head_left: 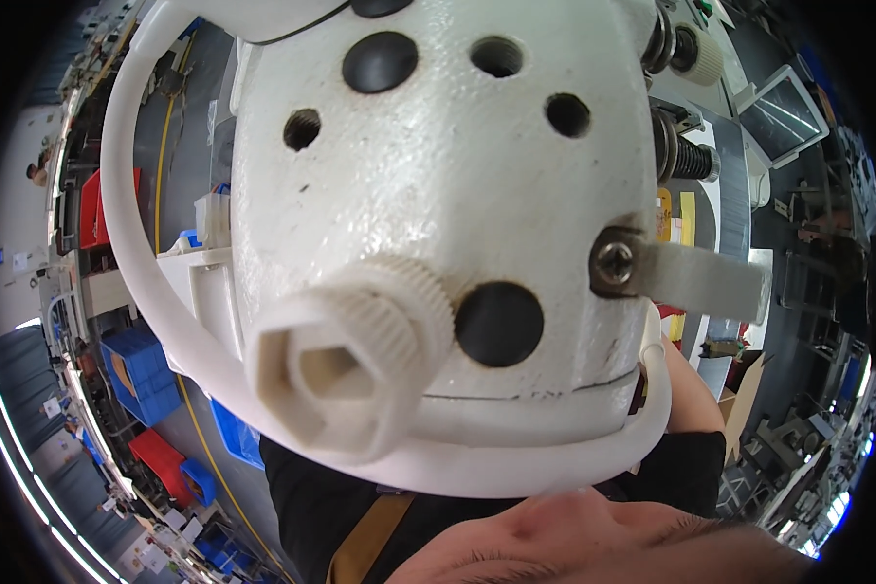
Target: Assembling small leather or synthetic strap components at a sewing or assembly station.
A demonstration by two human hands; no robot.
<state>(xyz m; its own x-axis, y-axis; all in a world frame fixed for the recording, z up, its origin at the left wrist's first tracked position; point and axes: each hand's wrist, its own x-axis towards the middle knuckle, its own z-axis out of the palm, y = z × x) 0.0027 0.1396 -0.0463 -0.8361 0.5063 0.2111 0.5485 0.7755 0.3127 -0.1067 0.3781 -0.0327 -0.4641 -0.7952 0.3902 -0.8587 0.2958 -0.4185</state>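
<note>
The white enamelled head of what looks like a sewing machine (409,185) fills the middle of the head view, very close. A ribbed white plastic knob with a hexagonal recess (273,365) sticks out from its lower left. A thick white tube (127,175) loops around the left and underside. On the right side are a spring-loaded tension post (693,161) and a grey metal strip (706,277) screwed on. My right forearm (689,389) comes out of a black sleeve and passes behind the machine, which hides the hand. My left hand does not show anywhere.
At left stand a blue crate (141,375), red bins (156,462) and a yellow floor line (209,438). A screen on a stand (784,115) is at the upper right. An open cardboard box (743,399) sits beyond my right forearm.
</note>
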